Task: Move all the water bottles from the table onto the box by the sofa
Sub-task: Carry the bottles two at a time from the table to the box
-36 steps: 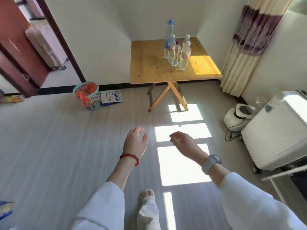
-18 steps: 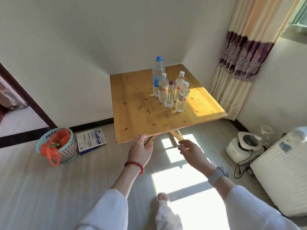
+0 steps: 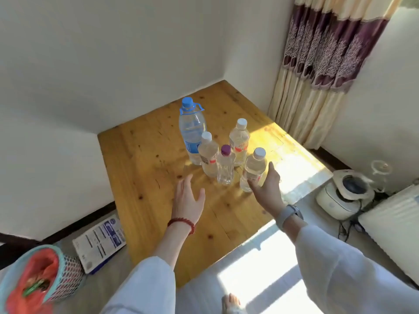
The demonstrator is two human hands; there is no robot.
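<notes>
A wooden desk [image 3: 147,177] stands in the corner of the room, sun falling across its 3 o'clock side, a patterned curtain [image 3: 322,55] hanging beyond. On the floor at 8 o'clock sits a mesh bin [image 3: 45,277]. Five water bottles cluster mid-desk: a tall blue-capped bottle [image 3: 191,130], three white-capped ones, and a purple-capped bottle [image 3: 225,166]. The right hand [image 3: 266,189] has its grip curling round the nearest white-capped bottle [image 3: 254,169]. The left hand [image 3: 187,200] hovers over the desk, grip spread open, touching nothing.
</notes>
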